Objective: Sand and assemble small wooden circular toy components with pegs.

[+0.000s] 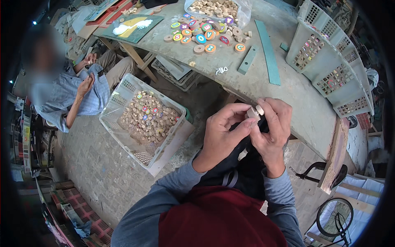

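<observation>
My left hand [226,131] and my right hand [272,133] meet in front of me near the table's edge. Between thumb and fingers, the left pinches a pale wooden piece [253,113], partly covered by the fingertips. A small round wooden disc [259,110] is gripped in the right hand's fingers, right against that piece. On the grey table [193,61] beyond lie many letter discs [200,38] with coloured faces, beside plain wooden ones [199,49]. A clear plastic bag [242,12] behind them is full of plain wooden pieces.
To my left, a pale plastic crate [123,142] on the floor holds wooden discs. Crates [325,61] stand on the table's right side. Green strips [267,53] lie on the tabletop. A seated person [78,90] works at far left beside a board with white powder [131,26].
</observation>
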A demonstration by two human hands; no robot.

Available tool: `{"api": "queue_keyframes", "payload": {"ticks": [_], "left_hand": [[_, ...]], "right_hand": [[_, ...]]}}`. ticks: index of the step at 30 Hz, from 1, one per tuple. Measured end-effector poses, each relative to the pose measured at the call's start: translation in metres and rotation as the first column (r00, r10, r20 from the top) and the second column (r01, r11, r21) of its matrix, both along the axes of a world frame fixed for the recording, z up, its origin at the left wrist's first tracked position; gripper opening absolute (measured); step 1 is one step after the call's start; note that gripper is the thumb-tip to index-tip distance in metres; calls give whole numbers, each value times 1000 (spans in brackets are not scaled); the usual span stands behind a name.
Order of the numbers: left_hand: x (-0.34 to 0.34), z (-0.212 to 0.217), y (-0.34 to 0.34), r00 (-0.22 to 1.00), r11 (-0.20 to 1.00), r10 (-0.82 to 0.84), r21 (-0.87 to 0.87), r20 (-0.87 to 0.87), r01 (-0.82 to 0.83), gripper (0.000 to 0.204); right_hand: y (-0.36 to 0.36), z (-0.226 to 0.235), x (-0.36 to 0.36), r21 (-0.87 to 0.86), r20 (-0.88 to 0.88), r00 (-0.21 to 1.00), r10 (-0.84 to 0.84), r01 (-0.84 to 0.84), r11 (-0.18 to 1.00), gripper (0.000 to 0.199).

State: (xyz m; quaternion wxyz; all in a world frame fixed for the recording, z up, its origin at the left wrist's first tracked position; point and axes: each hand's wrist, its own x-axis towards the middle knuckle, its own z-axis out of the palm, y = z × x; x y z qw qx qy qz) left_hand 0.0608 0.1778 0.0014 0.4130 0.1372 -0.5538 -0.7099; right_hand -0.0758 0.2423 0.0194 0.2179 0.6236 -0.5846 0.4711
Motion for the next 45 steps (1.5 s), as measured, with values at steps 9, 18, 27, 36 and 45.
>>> {"api": "queue_keyframes", "payload": {"ticks": [9,18,27,36,45], "left_hand": [[-10,-1,-9,995,987,80,-143,65,-70,40],[-52,7,-34,774,505,631,-788,59,-352,38],[-81,-5,-42,657,418,735,-874,165,-247,34],[-74,-4,-43,660,434,728,-870,185,-235,43],[110,-84,-96,482,526,835,-647,267,-553,24]], "right_hand": [[25,2,-12,126,143,987,-68,50,991,59],[83,15,-79,123,183,906,-381,363,924,42],[83,1,-92,163,345,792,-503,477,863,32],[77,1,-84,203,255,786,-563,526,826,28],[77,-2,-88,104,282,815,-507,499,860,26]]}}
